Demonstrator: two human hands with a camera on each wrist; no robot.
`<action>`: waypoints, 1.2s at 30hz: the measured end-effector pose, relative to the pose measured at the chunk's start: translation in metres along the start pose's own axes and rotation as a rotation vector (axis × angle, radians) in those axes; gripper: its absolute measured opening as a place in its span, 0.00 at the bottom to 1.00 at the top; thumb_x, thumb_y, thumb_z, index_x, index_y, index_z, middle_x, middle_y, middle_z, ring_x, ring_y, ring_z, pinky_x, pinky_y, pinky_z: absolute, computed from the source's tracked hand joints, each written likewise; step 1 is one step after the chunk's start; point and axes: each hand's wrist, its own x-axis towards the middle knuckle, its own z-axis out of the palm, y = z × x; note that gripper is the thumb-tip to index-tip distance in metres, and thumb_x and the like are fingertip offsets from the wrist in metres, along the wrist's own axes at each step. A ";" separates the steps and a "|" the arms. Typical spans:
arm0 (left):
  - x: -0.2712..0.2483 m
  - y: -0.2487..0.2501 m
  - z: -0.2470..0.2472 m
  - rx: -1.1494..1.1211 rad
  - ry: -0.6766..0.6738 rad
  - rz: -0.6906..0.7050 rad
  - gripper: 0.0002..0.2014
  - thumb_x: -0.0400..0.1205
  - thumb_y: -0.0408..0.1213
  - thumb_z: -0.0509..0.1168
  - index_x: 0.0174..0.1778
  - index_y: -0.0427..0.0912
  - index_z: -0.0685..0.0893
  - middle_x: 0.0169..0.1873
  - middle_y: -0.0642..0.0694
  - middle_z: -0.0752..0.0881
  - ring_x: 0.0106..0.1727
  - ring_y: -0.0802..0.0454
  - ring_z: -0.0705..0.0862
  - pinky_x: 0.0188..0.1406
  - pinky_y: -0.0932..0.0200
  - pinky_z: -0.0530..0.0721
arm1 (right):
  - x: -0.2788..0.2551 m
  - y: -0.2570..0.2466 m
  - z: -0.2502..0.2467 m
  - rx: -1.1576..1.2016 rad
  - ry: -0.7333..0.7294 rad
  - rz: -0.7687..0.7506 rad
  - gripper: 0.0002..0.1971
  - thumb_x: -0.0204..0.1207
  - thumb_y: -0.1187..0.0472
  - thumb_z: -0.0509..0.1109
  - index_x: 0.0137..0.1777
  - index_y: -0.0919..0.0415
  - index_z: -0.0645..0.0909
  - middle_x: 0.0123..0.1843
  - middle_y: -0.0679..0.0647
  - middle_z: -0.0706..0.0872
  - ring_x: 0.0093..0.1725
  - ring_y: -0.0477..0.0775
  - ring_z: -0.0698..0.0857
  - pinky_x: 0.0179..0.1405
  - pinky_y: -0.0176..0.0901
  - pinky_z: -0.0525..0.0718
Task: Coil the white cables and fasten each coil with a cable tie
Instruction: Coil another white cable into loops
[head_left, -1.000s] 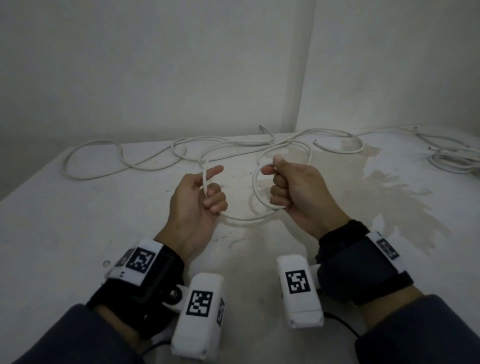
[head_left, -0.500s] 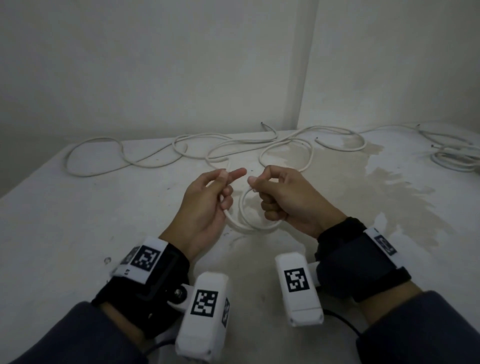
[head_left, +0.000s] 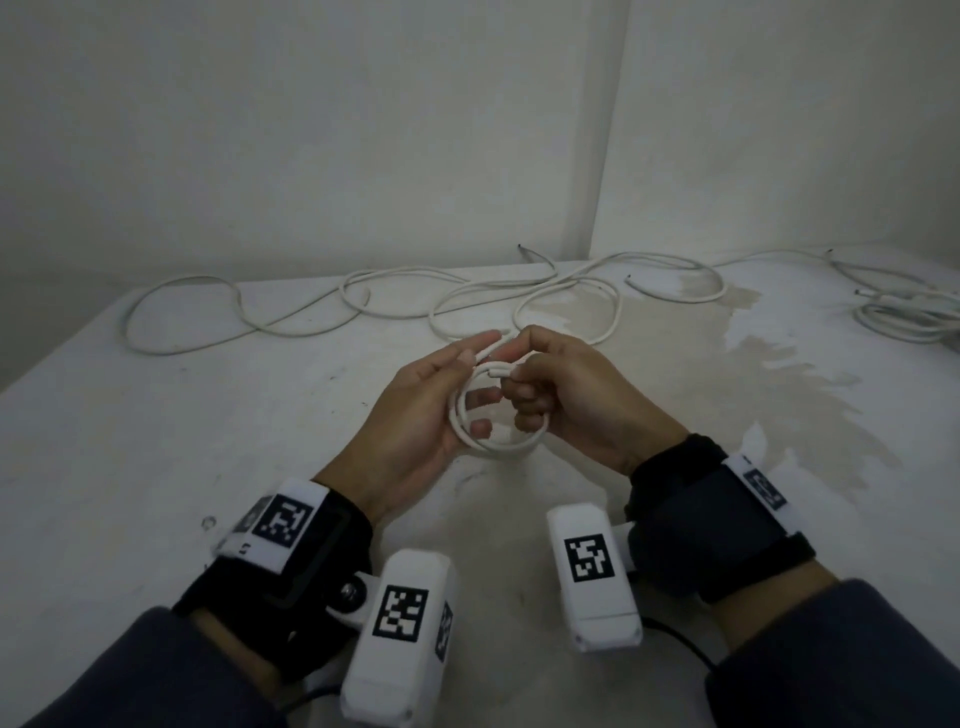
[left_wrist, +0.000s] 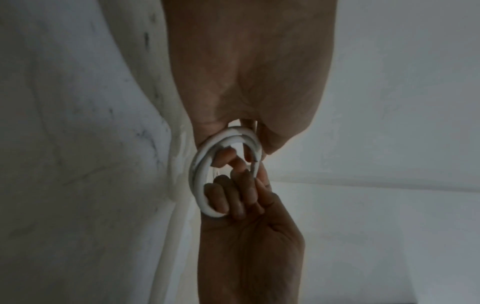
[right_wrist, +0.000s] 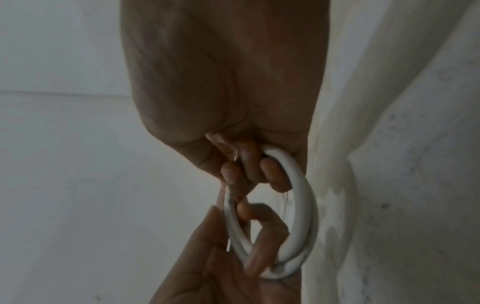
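Your left hand (head_left: 423, 410) cups the small white coil (head_left: 491, 441) at 9 o'clock, fingers curled through it so the turns stay stacked. Your right hand (head_left: 566, 402) grips its 3 o'clock side and pinches the cable end (head_left: 501, 372) at 12, probably to tuck it. The coil hangs just above the surface (head_left: 156, 467). Loose cables (head_left: 291, 325) wait toward 12 o'clock. No readable writing, only square coded markers on the wrist cameras (head_left: 589, 558).

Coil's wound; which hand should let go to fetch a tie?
Probably the left hand: it only cradles the small white cable coil, while the right hand pinches its loose end.
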 end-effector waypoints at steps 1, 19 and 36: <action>0.000 0.001 0.000 0.046 0.002 0.014 0.16 0.87 0.30 0.54 0.66 0.40 0.82 0.55 0.36 0.86 0.45 0.47 0.82 0.44 0.53 0.78 | 0.000 0.000 0.000 -0.026 -0.014 -0.010 0.13 0.78 0.76 0.54 0.41 0.62 0.75 0.23 0.51 0.72 0.22 0.45 0.67 0.25 0.37 0.67; 0.000 0.012 0.008 0.676 0.113 0.424 0.10 0.83 0.31 0.64 0.55 0.42 0.88 0.38 0.50 0.81 0.26 0.66 0.78 0.27 0.76 0.72 | -0.010 -0.007 -0.003 -0.196 -0.118 -0.211 0.18 0.83 0.68 0.64 0.68 0.52 0.70 0.35 0.55 0.87 0.36 0.50 0.79 0.42 0.42 0.78; -0.001 0.020 0.018 0.195 0.144 0.179 0.09 0.82 0.26 0.61 0.49 0.30 0.87 0.28 0.44 0.73 0.16 0.60 0.61 0.14 0.69 0.61 | -0.014 -0.011 -0.011 -0.279 0.094 -0.355 0.21 0.64 0.75 0.80 0.59 0.63 0.87 0.41 0.58 0.93 0.37 0.50 0.91 0.38 0.39 0.87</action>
